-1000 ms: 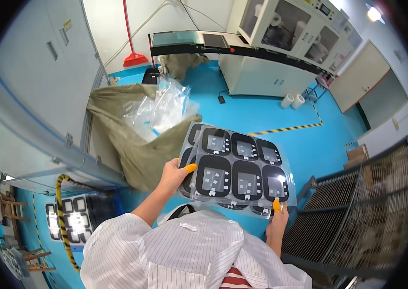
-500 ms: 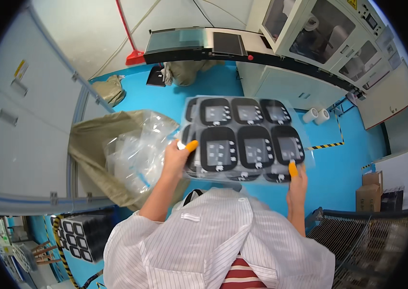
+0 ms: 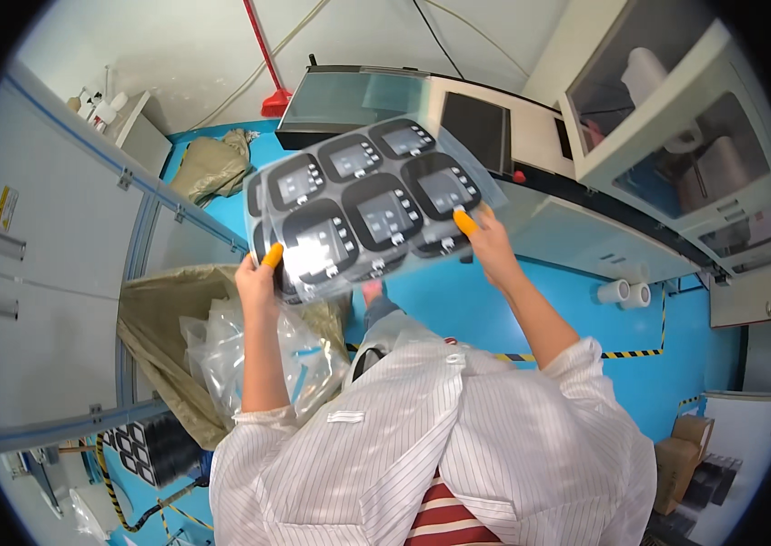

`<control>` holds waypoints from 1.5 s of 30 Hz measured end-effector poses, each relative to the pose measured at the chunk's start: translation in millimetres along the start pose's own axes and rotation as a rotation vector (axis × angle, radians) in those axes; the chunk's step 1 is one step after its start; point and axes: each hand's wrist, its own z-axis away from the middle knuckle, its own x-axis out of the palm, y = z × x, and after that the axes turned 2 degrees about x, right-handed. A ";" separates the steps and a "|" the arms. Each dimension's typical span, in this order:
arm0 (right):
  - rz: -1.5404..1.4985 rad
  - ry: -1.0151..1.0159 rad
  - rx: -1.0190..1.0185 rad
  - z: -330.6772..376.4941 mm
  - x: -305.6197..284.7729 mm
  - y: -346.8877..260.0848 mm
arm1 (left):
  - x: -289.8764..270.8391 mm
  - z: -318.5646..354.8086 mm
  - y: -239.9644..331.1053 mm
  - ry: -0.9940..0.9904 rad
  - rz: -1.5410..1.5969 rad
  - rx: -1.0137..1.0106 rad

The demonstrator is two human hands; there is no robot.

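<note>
tray [image 3: 369, 205] higher, nearer machine [image 3: 494, 136]

Fingers of the left hand [image 3: 258, 278] and right hand [image 3: 487, 244] mostly hidden behind the tray [image 3: 362, 205], only the orange-capped thumbs showing on its face. Lower trays of the stack covered by the top one, count impossible to tell. Markings on the tray's dark panels too small to make out. Contents of the clear bags [image 3: 249, 350] lost in crumpled film. Cabinet [image 3: 676, 136] rolls dimmed by glass. Box [image 3: 676, 455] and black trays [image 3: 144, 446] bent and partly cut near the dark rim.
</note>
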 end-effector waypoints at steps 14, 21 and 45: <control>-0.083 0.038 0.374 -45.0 1.0 77.3 | 11.8 -57.0 -59.0 -0.060 0.067 -0.100; 0.055 0.015 0.526 -42.4 -9.8 26.9 | -3.5 -76.0 -95.7 0.010 -0.180 -0.307; -0.866 0.688 0.301 -71.9 -304.4 82.0 | 257.3 16.5 -46.0 -0.493 -0.959 0.646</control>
